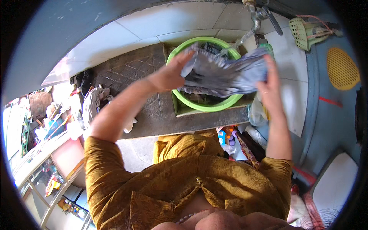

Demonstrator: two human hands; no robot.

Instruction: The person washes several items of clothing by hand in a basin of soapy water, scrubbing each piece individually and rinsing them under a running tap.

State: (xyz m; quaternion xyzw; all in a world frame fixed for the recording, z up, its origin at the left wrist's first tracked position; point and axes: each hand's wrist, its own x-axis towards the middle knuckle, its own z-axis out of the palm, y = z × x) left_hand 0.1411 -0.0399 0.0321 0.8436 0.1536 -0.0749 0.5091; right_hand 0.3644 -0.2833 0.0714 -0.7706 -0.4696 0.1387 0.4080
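Observation:
My left hand (174,70) and my right hand (270,83) stretch a wet grey and bluish garment (224,76) between them, one at each end. The cloth is blurred and spans the top of a round green plastic tub (208,107). Dark cloth lies inside the tub, partly hidden by the garment. From a metal tap (256,21) at the top, water (240,41) runs down to the tub's far side, behind the garment.
A dark stone washing slab (138,77) with scored lines extends left of the tub. Crumpled clothes (93,103) lie at its left end. On the right wall hang a green perforated holder (299,33) and a yellow mesh item (342,69). A plastic bag (257,113) hangs by the slab's right end.

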